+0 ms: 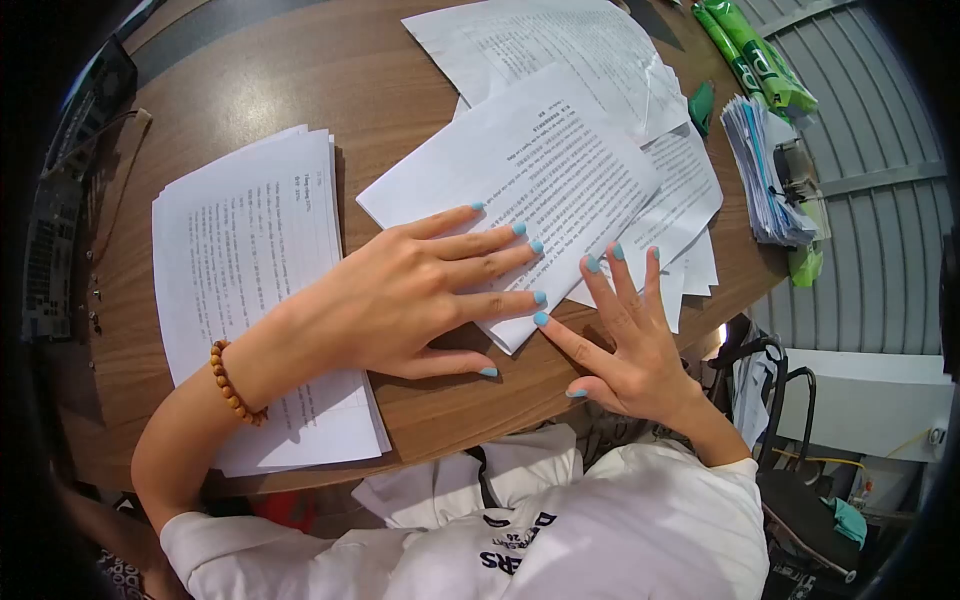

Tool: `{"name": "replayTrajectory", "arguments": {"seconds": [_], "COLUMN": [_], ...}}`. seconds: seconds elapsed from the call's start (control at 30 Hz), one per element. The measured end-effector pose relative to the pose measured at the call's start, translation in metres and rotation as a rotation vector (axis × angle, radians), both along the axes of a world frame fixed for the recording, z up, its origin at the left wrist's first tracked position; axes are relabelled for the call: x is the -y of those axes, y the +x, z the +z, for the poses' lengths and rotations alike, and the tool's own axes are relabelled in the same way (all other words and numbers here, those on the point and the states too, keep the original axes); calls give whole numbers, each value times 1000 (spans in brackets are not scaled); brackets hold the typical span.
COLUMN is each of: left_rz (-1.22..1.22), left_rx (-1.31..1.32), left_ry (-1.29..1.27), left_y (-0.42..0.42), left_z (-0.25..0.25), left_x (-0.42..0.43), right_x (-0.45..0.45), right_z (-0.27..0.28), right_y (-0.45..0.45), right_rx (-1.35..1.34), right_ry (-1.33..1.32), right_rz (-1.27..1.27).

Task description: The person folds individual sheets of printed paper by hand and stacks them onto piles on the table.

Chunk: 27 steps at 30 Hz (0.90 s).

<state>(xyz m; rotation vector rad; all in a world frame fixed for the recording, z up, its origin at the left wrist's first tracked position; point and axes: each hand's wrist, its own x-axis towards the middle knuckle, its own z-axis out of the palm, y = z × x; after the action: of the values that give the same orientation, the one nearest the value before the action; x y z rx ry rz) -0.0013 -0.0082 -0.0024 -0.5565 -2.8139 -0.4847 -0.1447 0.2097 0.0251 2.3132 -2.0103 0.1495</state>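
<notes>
My left hand [425,290] lies with its fingers stretched out across a printed stack of paper [570,150], which looks folded along its near edge. A brown bead bracelet [235,385] circles that wrist, and the forearm crosses over another paper stack [260,230] on the left. My right hand [630,350] has its fingers spread, with the fingertips at the near right edge of the folded stack and over the loose sheets [685,185] beneath it. Neither hand grips anything. Part of the print is hidden under the left hand.
More printed sheets [540,40] lie at the far side of the wooden table [250,90]. Green packets [755,60] and a clipped paper bundle [760,170] stand at the right edge. Dark equipment [60,220] is at the left, and a black chair [810,520] stands lower right.
</notes>
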Motion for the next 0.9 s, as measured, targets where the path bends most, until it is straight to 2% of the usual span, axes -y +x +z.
{"name": "replayTrajectory", "arguments": {"seconds": [0.03,0.1,0.17,0.33,0.43,0.47,0.53,0.63,0.67,0.7,0.8,0.87,0.9], "left_rz": [-5,-3,0,-13,-20,-16,-43,-55,-51,-44,-11,24,32], "left_rx": [-3,2,3,5,3,-1,12,-12,-13,-134,-43,-337,-333], "left_ry": [-8,-8,-9,28,48,41,99,20,53,62,82,134,114], "left_y": [0,0,0,1,1,1,2,2,3,2,0,-2,1], "left_z": [0,-1,-1,2,2,2,3,8,8,6,2,2,14], "left_x": [0,-1,0,1,2,3,4,5,4,3,2,3,10], "right_x": [0,0,2,13,26,29,35,46,50,54,74,85,91], "right_z": [0,0,-1,21,23,20,16,17,18,19,23,32,40], "right_y": [4,7,17,-5,-49,-60,-73,-70,-67,-65,-56,-51,-51], "right_rx": [94,74,206,144,-130,-134,-299,-445,-437,-429,-368,-239,-234], "right_ry": [-12,7,61,20,-116,-123,-152,-184,-223,-263,-273,-248,-268], "right_rz": [-21,-36,52,69,84,88,263,397,395,392,326,192,200]}}
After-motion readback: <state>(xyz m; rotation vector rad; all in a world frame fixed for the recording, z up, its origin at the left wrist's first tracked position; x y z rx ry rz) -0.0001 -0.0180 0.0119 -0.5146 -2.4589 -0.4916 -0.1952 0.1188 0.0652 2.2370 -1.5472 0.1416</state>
